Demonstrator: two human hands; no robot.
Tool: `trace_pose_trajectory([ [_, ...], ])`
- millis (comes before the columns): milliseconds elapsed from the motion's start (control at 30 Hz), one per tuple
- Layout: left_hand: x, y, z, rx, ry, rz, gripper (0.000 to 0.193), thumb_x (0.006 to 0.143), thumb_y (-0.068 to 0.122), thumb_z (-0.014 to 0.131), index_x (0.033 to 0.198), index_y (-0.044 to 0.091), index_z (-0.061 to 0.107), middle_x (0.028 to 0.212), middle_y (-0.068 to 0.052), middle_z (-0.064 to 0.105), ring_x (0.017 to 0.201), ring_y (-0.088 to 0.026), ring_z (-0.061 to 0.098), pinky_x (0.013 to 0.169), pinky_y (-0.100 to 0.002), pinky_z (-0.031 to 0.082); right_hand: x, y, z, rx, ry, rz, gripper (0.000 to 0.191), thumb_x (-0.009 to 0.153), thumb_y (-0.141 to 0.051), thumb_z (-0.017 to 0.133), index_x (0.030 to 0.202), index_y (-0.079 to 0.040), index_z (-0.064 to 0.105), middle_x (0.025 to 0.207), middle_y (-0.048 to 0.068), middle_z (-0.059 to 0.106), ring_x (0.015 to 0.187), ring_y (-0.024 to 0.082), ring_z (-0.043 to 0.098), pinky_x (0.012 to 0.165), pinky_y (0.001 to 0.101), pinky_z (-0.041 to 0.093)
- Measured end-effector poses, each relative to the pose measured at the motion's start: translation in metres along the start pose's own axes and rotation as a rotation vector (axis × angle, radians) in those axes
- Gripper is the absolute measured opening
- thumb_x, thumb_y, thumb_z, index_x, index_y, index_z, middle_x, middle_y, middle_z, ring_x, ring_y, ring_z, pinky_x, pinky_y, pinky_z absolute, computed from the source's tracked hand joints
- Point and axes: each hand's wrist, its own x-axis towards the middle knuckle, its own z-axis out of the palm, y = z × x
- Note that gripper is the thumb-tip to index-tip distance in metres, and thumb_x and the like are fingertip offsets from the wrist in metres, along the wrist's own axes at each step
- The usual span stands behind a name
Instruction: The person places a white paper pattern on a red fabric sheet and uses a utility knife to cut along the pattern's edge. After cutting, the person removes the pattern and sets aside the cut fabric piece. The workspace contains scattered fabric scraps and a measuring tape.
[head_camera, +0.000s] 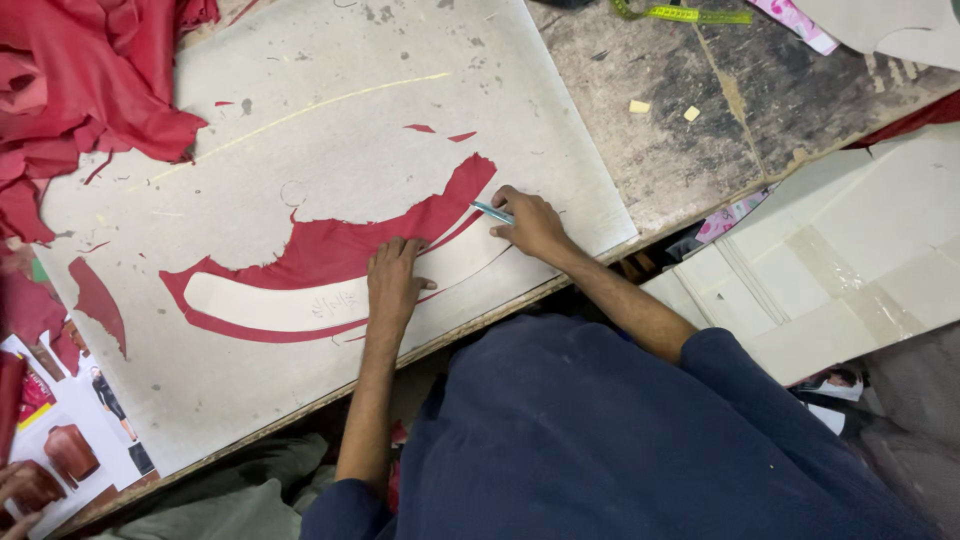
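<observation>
Red leather pile (80, 90) at 10 o'clock on cutting board (330, 130). Curved white pattern (290, 298) lies on red leather piece (340, 245), ctr. Left hand (393, 283) flat, fingers spread, pinning pattern. Right hand (530, 222), 2 o'clock of left, fingers closed on blue tool (492, 211), prob. a knife.

The person wears a dark navy-blue top with sleeves pushed up above the elbows, forearms bare.
</observation>
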Motion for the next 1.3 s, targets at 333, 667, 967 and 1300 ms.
trace_pose_trajectory([
  [333,0.021,0.038,0.002,0.055,-0.196,0.137,0.024,0.074,0.007,0.081,0.096,0.007,0.070,0.087,-0.012,0.070,0.086,-0.033,0.068,0.085,-0.046,0.051,-0.054,0.047,-0.163,-0.166,-0.200,-0.288,0.013,0.088,-0.005,0.073,0.099,-0.012,0.075,0.095,0.000,0.072,0.086,0.014,0.072,0.078,0.0296,0.060],
  [667,0.205,0.144,0.041,0.299,0.196,0.514,0.009,0.084,0.007,0.063,0.090,0.011,0.068,0.087,-0.006,0.064,0.085,-0.025,0.066,0.071,-0.041,0.052,-0.065,0.201,-0.415,-0.482,0.595,-0.336,0.012,0.098,0.010,0.084,0.103,0.001,0.077,0.096,0.012,0.069,0.083,0.021,0.070,0.071,0.0322,0.054],
  [967,0.343,0.190,0.112,0.374,0.476,0.428,0.038,0.083,0.009,0.068,0.121,0.006,0.072,0.112,-0.013,0.065,0.108,-0.028,0.062,0.092,-0.047,0.050,-0.009,0.337,-0.387,-1.069,0.371,-0.171,0.032,0.085,-0.002,0.078,0.113,-0.016,0.077,0.113,0.001,0.071,0.090,0.023,0.072,0.069,0.0442,0.056],
  [1300,0.217,0.104,0.049,-0.147,0.426,-0.177,0.030,0.093,0.005,0.073,0.123,0.003,0.072,0.128,-0.015,0.068,0.121,-0.036,0.060,0.107,-0.047,0.047,0.039,0.269,-0.385,-0.466,0.470,0.087,0.032,0.094,-0.012,0.075,0.126,-0.008,0.069,0.115,0.016,0.070,0.101,0.032,0.070,0.084,0.0445,0.058],
])
